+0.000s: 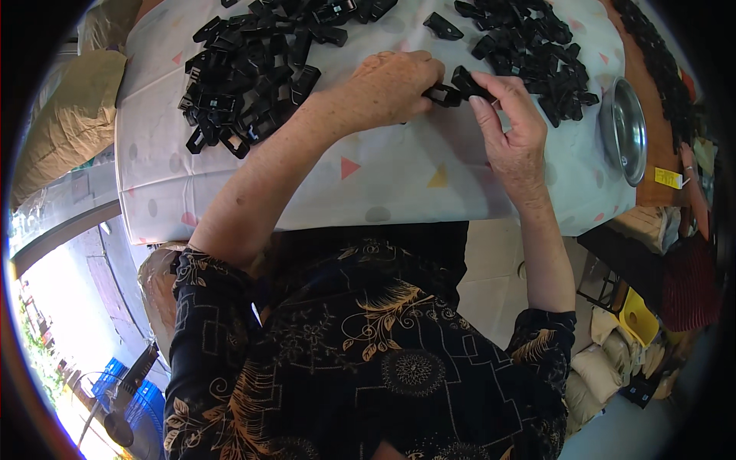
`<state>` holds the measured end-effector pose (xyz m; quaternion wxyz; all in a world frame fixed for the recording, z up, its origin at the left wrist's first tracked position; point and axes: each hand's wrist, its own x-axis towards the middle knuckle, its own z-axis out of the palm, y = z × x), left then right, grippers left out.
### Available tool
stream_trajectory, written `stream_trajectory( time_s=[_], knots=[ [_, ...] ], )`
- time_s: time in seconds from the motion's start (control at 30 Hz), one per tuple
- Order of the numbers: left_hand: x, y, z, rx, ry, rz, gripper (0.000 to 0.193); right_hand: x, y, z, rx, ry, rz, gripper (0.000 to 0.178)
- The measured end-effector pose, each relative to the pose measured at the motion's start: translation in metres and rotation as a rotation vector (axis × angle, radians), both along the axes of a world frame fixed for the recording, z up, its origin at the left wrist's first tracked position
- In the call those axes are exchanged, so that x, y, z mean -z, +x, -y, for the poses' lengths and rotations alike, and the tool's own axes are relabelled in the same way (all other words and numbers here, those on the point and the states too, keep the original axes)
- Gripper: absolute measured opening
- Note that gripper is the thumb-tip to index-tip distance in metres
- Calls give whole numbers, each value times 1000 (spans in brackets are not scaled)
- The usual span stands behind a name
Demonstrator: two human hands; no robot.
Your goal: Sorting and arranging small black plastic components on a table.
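Note:
My left hand (400,83) is closed on a small black plastic part (444,95) with an opening in it, above the middle of the table. Close beside it, my right hand (512,123) pinches another black plastic piece (466,81) between thumb and forefinger. The two pieces are almost end to end; whether they touch I cannot tell. A large heap of black plastic parts (253,84) lies to the left of my hands. Another heap of black parts (537,54) spreads at the right. One loose black part (443,26) sits apart between the heaps.
A patterned white cloth (307,195) covers the table. At its right edge a metal bowl (627,132) stands tilted. Beyond is a brown table (661,195) with more black parts, a yellow label (668,178) and another person's arm (696,195). A fan (126,418) stands at lower left.

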<state>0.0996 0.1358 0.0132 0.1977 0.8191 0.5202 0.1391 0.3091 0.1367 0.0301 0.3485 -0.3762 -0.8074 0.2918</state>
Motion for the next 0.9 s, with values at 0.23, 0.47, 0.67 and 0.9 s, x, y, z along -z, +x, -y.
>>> stream_trajectory(
  time_s=[0.23,0.47,0.67,0.9],
  knots=[
    [-10,6,0,-32,-137,71,27,17,4,-2,-32,221,168,28],
    [-6,2,-1,-31,-139,129,27,17,-1,-7,-101,450,312,35],
    [-1,0,2,-13,-110,182,27,25,-1,-4,-74,484,316,34],
    [-1,-14,-14,-4,-20,322,30,21,1,-7,-87,397,345,27]
  ],
)
